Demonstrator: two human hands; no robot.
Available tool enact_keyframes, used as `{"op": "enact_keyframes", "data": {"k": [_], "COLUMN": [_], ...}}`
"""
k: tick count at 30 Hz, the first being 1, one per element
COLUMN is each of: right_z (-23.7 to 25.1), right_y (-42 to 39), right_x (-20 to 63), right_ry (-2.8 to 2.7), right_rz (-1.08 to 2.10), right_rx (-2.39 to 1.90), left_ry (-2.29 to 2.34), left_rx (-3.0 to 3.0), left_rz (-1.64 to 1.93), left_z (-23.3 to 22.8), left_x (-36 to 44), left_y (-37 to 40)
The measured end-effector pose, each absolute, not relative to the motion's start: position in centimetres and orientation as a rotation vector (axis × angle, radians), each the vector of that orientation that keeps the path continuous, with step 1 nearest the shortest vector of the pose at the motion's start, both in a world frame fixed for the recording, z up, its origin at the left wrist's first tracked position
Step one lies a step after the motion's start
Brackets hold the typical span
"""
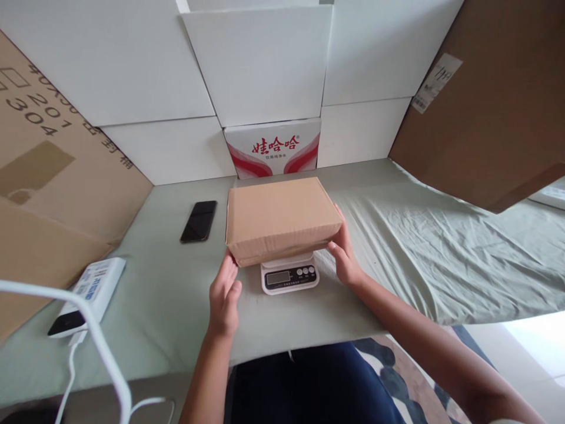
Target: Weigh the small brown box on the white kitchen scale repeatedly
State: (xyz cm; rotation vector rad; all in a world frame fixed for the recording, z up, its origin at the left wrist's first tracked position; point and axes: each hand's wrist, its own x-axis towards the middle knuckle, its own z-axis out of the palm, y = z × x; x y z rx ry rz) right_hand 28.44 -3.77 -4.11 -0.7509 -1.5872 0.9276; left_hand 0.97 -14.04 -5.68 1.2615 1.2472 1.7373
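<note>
A closed brown cardboard box (282, 215) is held level between my two hands, over a small white digital scale (290, 277). Its bulk hides the scale's platform, so I cannot tell whether the two touch. My left hand (225, 294) supports the box's near left corner, with the fingers underneath and the thumb apart. At the right end, my right hand (346, 253) grips the box, fingers along the side and thumb at the lower front edge. The scale's display and round buttons face me, and no reading shows on the display.
Left of the box lies a black smartphone (198, 221). A white power bank (88, 297) with a plugged-in cable sits farther left. White boxes (265, 65) line the back, including one with red lettering (273, 147). Large cardboard panels (477, 106) flank the green cloth (424, 247).
</note>
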Motion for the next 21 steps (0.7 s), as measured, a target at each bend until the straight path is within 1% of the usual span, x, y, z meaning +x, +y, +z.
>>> {"op": "enact_keyframes", "data": {"k": [4,6,8,10,13,17,21], "right_z": [-1.0,0.4,0.8,-0.1,-2.9,-5.0,-4.5], "right_y": [-1.3,1.2,4.2,7.0,9.7,10.3,10.0], "right_x": [27.9,27.3,26.6,25.9,25.2,25.4,25.7], "right_ry": [-1.581,-1.569,-1.570,-1.587,-1.612,-1.639,-1.624], "right_rz": [0.790,0.699,0.634,0.616,0.660,0.715,0.785], "right_rx": [-0.703,-0.699,-0.698,-0.685,-0.720,-0.776,-0.814], "left_ry": [1.222,1.183,1.153,1.179,1.270,1.310,1.327], "left_rx": [1.270,1.252,1.195,1.104,0.964,0.925,0.964], "left_rz": [1.836,1.890,1.929,1.945,1.875,1.833,1.815], "left_z": [-2.2,-0.4,0.2,-0.6,-3.4,-6.1,-6.4], "left_x": [0.1,-0.2,-0.5,-0.6,-0.7,-0.8,-0.7], "left_y": [-11.0,-7.6,-3.6,0.1,3.6,4.2,3.3]}}
